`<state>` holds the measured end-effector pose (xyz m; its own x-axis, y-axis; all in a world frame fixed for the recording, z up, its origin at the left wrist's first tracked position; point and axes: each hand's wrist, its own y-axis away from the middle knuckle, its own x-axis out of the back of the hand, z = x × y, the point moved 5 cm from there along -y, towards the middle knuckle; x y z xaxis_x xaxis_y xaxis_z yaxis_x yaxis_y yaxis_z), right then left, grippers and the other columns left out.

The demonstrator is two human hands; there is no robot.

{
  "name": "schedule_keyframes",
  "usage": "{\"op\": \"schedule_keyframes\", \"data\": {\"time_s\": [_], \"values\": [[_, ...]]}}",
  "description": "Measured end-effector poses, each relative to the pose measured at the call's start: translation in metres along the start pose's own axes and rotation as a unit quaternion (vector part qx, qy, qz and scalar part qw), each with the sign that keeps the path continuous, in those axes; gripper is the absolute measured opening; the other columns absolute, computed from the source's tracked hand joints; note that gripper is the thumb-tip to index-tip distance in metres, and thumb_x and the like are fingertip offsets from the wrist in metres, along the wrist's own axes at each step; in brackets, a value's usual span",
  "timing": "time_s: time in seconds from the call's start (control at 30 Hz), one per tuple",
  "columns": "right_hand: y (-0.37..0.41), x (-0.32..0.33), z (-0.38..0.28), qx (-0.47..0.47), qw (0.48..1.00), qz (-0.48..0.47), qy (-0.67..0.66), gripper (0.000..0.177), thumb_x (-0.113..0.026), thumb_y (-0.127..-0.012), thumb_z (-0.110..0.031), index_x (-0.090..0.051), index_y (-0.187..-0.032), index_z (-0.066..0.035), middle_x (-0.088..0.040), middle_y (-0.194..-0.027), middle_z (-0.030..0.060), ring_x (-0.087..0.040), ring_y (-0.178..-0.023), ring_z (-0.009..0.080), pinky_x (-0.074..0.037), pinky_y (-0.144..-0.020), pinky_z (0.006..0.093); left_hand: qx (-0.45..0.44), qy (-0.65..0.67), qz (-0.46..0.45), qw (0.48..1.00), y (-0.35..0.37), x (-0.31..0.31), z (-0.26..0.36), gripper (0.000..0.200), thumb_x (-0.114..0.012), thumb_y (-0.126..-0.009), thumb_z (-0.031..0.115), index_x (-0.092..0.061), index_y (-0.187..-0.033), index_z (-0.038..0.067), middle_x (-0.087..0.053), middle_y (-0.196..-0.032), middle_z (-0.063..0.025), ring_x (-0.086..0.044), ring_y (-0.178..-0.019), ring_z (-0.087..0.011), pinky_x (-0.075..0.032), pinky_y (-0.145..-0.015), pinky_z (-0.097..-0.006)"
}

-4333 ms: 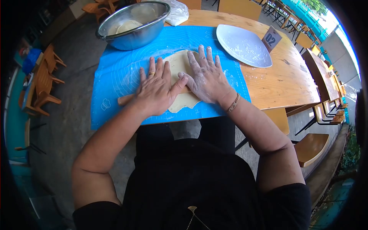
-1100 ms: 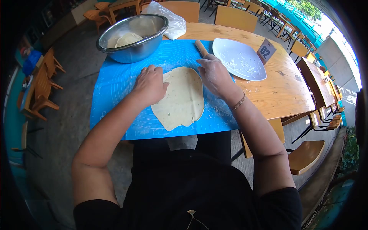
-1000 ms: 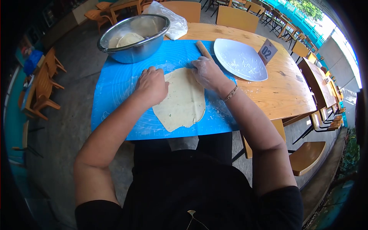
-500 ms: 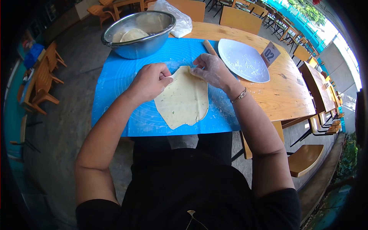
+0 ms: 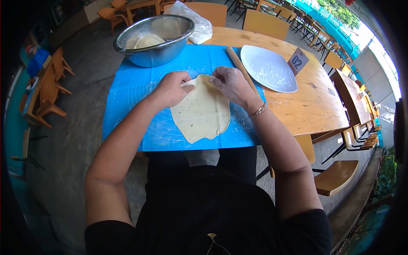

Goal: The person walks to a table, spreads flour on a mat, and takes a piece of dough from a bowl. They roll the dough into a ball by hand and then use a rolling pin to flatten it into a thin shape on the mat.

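Note:
A flat, pale sheet of dough [image 5: 202, 112] with small green flecks lies on the blue mat [image 5: 127, 114]. My left hand [image 5: 172, 88] pinches its upper left edge between thumb and fingers. At the upper right edge, my right hand [image 5: 233, 85], dusted with flour, is closed on the dough too. The far edge between the two hands looks slightly raised. Just beyond my right hand lies a wooden rolling pin [image 5: 241, 66], partly hidden by that hand.
A metal bowl [image 5: 159, 54] holding dough stands at the mat's far left, with a plastic bag [image 5: 196, 21] behind it. A floury white plate [image 5: 267, 70] and a number card [image 5: 298, 60] are on the wooden table [image 5: 314, 102] at right.
My right hand has moved slightly left and its fingers have closed more on the dough. More of the rolling pin shows. My left hand has shifted slightly right, with the edge still pinched.

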<state>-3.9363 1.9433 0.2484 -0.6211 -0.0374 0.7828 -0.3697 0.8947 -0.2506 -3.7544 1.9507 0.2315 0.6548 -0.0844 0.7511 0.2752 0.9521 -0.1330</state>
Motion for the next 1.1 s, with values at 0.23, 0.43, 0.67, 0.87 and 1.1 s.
{"op": "schedule_keyframes", "data": {"time_s": [0.23, 0.43, 0.67, 0.87, 1.1], "values": [[0.051, 0.035, -0.034, 0.048, 0.992, 0.041, -0.108, 0.019, -0.067, -0.091, -0.018, -0.066, -0.093, 0.001, -0.065, -0.077, 0.0042, -0.059, -0.072, 0.0088, -0.048, -0.065, 0.0271, -0.163, 0.035, 0.006, 0.986, 0.048, 0.033, 0.051, 0.012, -0.067, -0.087, 0.007, -0.065, -0.092, -0.003, -0.066, -0.084, -0.0088, -0.061, -0.075, -0.0109, -0.049, -0.065, -0.0279], [0.089, 0.067, -0.067, 0.055, 0.964, 0.065, -0.251, 0.015, -0.07, -0.089, -0.013, -0.067, -0.091, 0.002, -0.065, -0.08, 0.005, -0.061, -0.073, 0.01, -0.05, -0.067, 0.025, -0.155, 0.162, -0.021, 0.974, 0.079, 0.061, 0.077, 0.007, -0.067, -0.085, -0.002, -0.065, -0.091, -0.006, -0.065, -0.081, -0.0086, -0.059, -0.07, -0.0068, -0.048, -0.06, -0.0218], [0.128, 0.103, -0.106, 0.108, 0.942, 0.104, -0.301, 0.013, -0.073, -0.082, -0.007, -0.064, -0.083, 0.002, -0.064, -0.078, 0.0089, -0.061, -0.071, 0.0157, -0.047, -0.067, 0.0266, -0.237, 0.144, -0.053, 0.959, 0.122, 0.098, 0.125, 0.01, -0.07, -0.077, -0.004, -0.065, -0.085, -0.006, -0.064, -0.077, -0.0101, -0.06, -0.063, -0.0079, -0.044, -0.055, -0.0212], [0.133, 0.112, -0.114, 0.088, 0.924, 0.113, -0.356, 0.02, -0.075, -0.077, -0.013, -0.061, -0.078, 0.003, -0.063, -0.072, 0.0113, -0.058, -0.066, 0.0187, -0.043, -0.062, 0.0275, -0.291, 0.158, -0.063, 0.941, 0.132, 0.109, 0.141, 0.012, -0.073, -0.071, -0.002, -0.065, -0.081, -0.004, -0.065, -0.075, -0.0102, -0.06, -0.061, -0.0097, -0.043, -0.053, -0.0225], [0.099, 0.109, -0.1, 0.1, 0.924, 0.078, -0.36, 0.016, -0.072, -0.084, -0.014, -0.065, -0.087, 0.001, -0.065, -0.075, 0.0054, -0.059, -0.071, 0.0119, -0.045, -0.064, 0.025, -0.226, 0.207, -0.116, 0.945, 0.087, 0.12, 0.136, 0.012, -0.071, -0.079, 0.0, -0.066, -0.088, -0.004, -0.067, -0.081, -0.0074, -0.062, -0.069, -0.008, -0.045, -0.059, -0.0203]]}}
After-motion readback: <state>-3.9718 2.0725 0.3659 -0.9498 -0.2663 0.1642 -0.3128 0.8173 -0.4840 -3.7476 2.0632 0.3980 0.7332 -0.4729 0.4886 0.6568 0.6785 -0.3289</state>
